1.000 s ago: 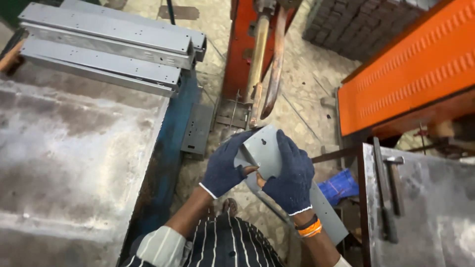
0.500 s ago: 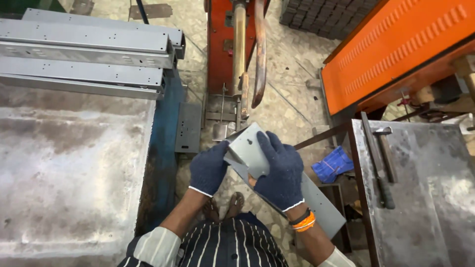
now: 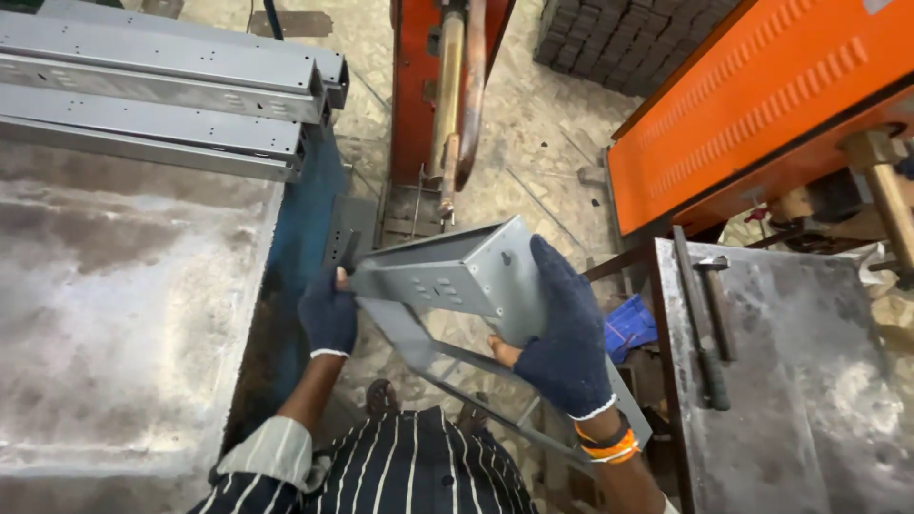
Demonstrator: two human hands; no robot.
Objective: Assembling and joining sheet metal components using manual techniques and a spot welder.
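Here we hold a grey metal frame (image 3: pixel 447 286) in both gloved hands, out in front of the chest and above the floor (image 3: pixel 543 143). The left hand (image 3: pixel 328 314) closes on the frame's left end, fingers wrapped under the edge with a bare fingertip showing through the glove. The right hand (image 3: pixel 562 328) is clamped on the right end — palm flat on the sheet face, thumb poking bare from the glove beneath. The frame is a folded sheet channel with small punched holes on its face; thin bars run from it down toward our striped shirt (image 3: pixel 409 476).

Left of us lies a worn steel table (image 3: pixel 114 305), and on its far end a stack of long grey channels (image 3: pixel 162 95) of the same make. Straight ahead stands a red machine (image 3: pixel 419 76) with two copper arms (image 3: pixel 457 105) hanging just past the frame's far edge — touching or not, we cannot tell. To the right, an orange panel (image 3: pixel 752 105), and below it a second steel bench (image 3: pixel 809 381) with a hammer (image 3: pixel 709 333) lying on it. A blue bin (image 3: pixel 628 328) sits low between the bench and the right hand. An orange band (image 3: pixel 609 445) circles the right wrist.
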